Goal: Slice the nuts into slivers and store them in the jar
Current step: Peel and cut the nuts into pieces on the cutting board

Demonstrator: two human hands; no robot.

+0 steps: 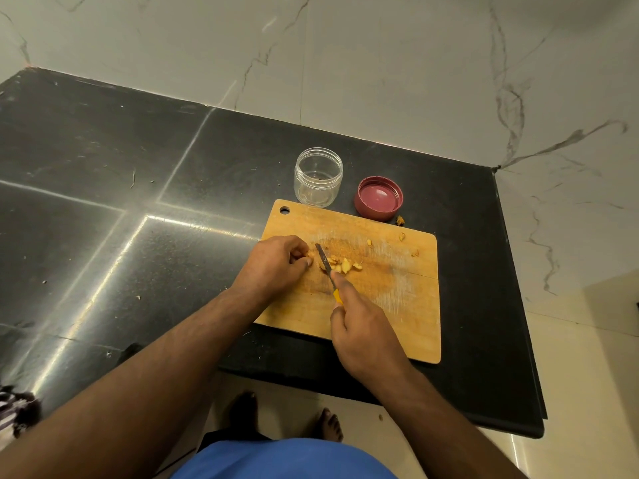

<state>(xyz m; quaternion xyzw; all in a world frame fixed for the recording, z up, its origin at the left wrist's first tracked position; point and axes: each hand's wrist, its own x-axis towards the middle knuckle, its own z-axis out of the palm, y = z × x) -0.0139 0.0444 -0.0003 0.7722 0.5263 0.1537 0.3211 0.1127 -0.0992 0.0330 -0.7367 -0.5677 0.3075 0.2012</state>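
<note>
Slicing underway: our right hand [363,335] grips the knife [326,267], left hand [276,266] pinches a nut; slivers [340,265] lie mid-board, jar [318,177] unfilled.

A polished black stone countertop [103,174] carries a rectangular wooden cutting board [397,316], an open clear plastic jar [318,177], an upturned maroon lid [378,198] and a stray nut piece [400,220].

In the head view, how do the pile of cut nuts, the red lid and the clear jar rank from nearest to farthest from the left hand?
Measured from the left hand:
1. Pile of cut nuts, just right of the fingertips, on the cutting board.
2. Clear jar, beyond the board's far edge, open.
3. Red lid, right of the jar, lying upside down.
</note>
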